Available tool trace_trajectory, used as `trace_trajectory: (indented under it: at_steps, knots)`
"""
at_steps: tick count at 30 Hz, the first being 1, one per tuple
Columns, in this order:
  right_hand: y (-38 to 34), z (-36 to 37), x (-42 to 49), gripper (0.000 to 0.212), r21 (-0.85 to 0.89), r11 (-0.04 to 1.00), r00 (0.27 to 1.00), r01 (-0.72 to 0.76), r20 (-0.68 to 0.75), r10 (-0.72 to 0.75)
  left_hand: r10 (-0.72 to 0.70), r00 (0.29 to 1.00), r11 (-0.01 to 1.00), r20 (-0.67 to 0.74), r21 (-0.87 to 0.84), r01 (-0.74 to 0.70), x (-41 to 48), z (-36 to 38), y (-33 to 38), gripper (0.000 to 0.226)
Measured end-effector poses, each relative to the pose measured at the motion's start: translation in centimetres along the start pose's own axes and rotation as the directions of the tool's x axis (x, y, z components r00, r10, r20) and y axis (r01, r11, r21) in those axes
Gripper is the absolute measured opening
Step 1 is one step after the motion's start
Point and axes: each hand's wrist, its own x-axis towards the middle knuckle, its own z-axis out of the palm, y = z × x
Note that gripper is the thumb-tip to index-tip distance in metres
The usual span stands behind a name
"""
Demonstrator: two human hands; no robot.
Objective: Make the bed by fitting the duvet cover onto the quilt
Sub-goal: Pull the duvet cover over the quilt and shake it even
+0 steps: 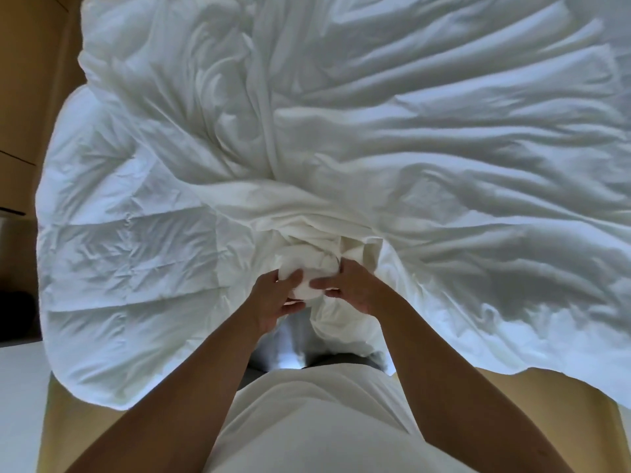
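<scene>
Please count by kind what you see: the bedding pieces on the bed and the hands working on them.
White stitched quilt: 1
White wrinkled duvet cover: 1
Bare hands, left hand and right hand, both gripping bunched white fabric: 2
Total: 4

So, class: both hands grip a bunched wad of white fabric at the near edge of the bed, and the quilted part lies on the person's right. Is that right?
Not quite. The head view shows the left hand and right hand gripping the bunched fabric, but the quilt with its stitched squares lies on the person's left.
</scene>
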Motion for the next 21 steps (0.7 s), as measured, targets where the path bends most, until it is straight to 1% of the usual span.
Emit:
trace_trajectory:
  at_steps: [1, 2, 3, 5, 6, 7, 9, 12, 14, 16, 17, 19, 21]
  knots:
    - [-0.1, 0.2, -0.1, 0.051, -0.153, 0.988, 0.999, 0.033, -0.034, -0.039, 0.045, 0.999, 0.998, -0.026, 0.046, -0.043, 0.1, 0.1, 0.1, 0.032]
    - [-0.3, 0.5, -0.1, 0.044, -0.223, 0.973, 0.994, 0.055, -0.078, -0.074, 0.080, 0.997, 0.995, -0.019, 0.063, -0.078, 0.2, 0.3, 0.2, 0.032]
    - [-0.4, 0.7, -0.1, 0.035, -0.228, 0.972, 0.988, 0.065, -0.124, -0.095, 0.105, 0.994, 0.993, 0.029, 0.053, -0.106, 0.2, 0.3, 0.4, 0.034]
    - [-0.2, 0.9, 0.1, 0.022, -0.164, 0.984, 0.974, 0.075, -0.198, -0.107, 0.127, 0.973, 0.992, 0.192, -0.001, -0.130, 0.0, 0.2, 0.6, 0.037]
    - [0.0, 0.9, 0.1, 0.019, -0.127, 0.989, 0.968, 0.078, -0.228, -0.106, 0.132, 0.955, 0.991, 0.265, -0.009, -0.134, -0.1, 0.0, 0.7, 0.038]
    - [0.2, 0.9, 0.2, 0.020, -0.087, 0.993, 0.964, 0.077, -0.248, -0.097, 0.136, 0.941, 0.990, 0.308, 0.001, -0.144, -0.2, -0.3, 0.8, 0.039]
    - [0.5, 0.9, 0.5, 0.026, 0.023, 0.997, 0.964, 0.068, -0.261, -0.059, 0.143, 0.933, 0.987, 0.331, 0.022, -0.160, -0.3, -0.8, 0.9, 0.043]
    - [0.2, 0.8, 0.6, 0.024, 0.210, 0.977, 0.969, 0.031, -0.248, 0.023, 0.121, 0.905, 0.993, 0.408, -0.047, -0.111, -0.5, -1.4, 0.9, 0.049]
    - [-0.3, 0.7, 0.6, 0.027, 0.255, 0.967, 0.962, -0.026, -0.256, 0.094, 0.130, 0.895, 0.991, 0.428, -0.069, -0.110, -0.8, -1.2, 0.9, 0.044]
    - [-0.8, 0.9, 0.7, 0.035, 0.205, 0.975, 0.962, -0.088, -0.238, 0.136, 0.158, 0.918, 0.987, 0.364, -0.043, -0.153, -1.0, -0.4, 0.8, 0.034]
    - [-1.1, 0.9, 0.6, 0.041, 0.162, 0.981, 0.971, -0.108, -0.195, 0.139, 0.176, 0.939, 0.983, 0.297, -0.011, -0.181, -0.9, 0.1, 0.8, 0.030]
    - [-1.6, 1.0, 0.1, 0.055, 0.097, 0.990, 0.992, -0.105, -0.055, 0.111, 0.205, 0.973, 0.974, 0.109, 0.075, -0.214, -0.6, 0.5, 0.8, 0.022]
    - [-2.1, 1.1, -0.6, 0.062, -0.057, 0.997, 0.997, -0.061, 0.052, 0.064, 0.199, 0.979, 0.975, -0.038, 0.109, -0.194, -0.1, 0.3, 1.0, 0.017]
